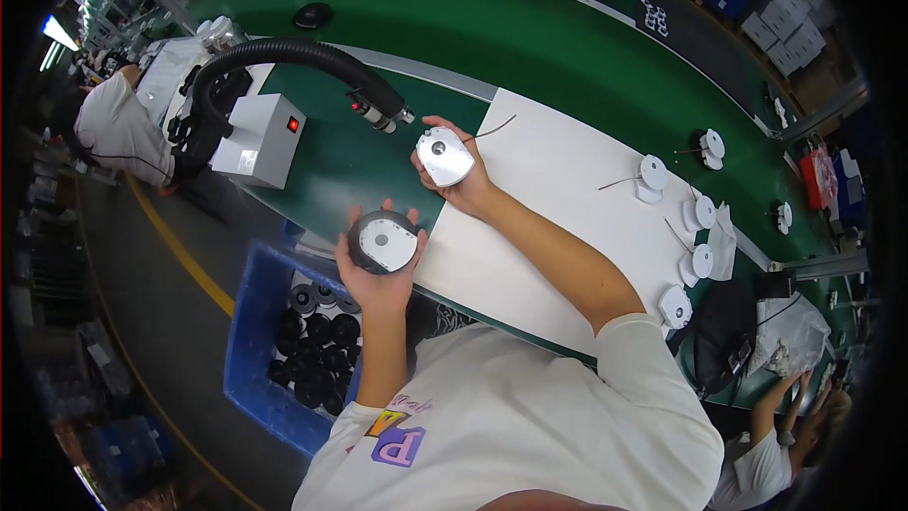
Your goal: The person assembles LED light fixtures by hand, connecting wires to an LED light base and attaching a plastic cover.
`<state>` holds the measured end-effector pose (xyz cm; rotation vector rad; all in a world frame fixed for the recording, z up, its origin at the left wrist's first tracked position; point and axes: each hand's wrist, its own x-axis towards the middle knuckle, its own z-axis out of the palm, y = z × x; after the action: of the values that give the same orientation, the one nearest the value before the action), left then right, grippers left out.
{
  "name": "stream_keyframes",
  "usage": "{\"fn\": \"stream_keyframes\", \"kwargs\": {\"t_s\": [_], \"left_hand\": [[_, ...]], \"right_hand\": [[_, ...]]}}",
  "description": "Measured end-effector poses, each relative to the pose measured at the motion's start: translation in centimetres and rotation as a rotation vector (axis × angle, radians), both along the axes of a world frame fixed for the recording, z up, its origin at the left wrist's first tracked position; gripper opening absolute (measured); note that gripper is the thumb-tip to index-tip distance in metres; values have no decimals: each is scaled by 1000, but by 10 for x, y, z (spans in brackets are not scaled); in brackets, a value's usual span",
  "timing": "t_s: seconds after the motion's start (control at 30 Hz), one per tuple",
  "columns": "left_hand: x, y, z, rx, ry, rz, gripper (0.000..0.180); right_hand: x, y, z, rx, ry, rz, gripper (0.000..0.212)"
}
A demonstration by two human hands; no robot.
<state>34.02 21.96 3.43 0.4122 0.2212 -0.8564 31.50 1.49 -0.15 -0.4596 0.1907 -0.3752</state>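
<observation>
My left hand is closed around a round black cover whose face carries a white disc with a small grey centre. Held up further right and farther away, a white rounded part with a metal centre hole sits in my right hand, fingers curled behind it. A thin wire trails from that part to the right. Just left of it hangs the metal nozzle of a thick black flexible hose, close to my right fingertips. The fingers behind both parts are partly hidden.
A grey-white box with a red switch stands on the green bench. Below left, a blue bin holds many black round parts. White spool-like parts line the white sheet's right side. A co-worker sits at lower right.
</observation>
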Motion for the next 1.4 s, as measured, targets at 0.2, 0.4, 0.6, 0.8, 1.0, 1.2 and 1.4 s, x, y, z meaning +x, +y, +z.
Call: {"fn": "stream_keyframes", "kwargs": {"t_s": [0.2, 0.4, 0.6, 0.8, 1.0, 1.2, 1.4], "left_hand": [[4, -5, 11, -98, -41, -54, 51], [4, 0, 6, -90, 1, -65, 53], [4, 0, 4, -79, 7, -51, 54], [9, 2, 5, -76, -4, -34, 53], [5, -2, 4, -26, 1, -30, 52], [9, -4, 2, -37, -1, -49, 52], [8, -2, 0, -35, 21, -58, 52]], "right_hand": [[17, 0, -1, 13, -4, -13, 30], [24, 4, -16, -41, 59, -45, 29], [39, 10, 5, 54, 76, -135, 33], [24, 13, 7, -2, 151, -157, 38], [22, 15, -6, -469, 182, -357, 44], [24, 11, -5, -687, 208, -389, 48], [28, 5, -3, -705, 202, -395, 46]]}}
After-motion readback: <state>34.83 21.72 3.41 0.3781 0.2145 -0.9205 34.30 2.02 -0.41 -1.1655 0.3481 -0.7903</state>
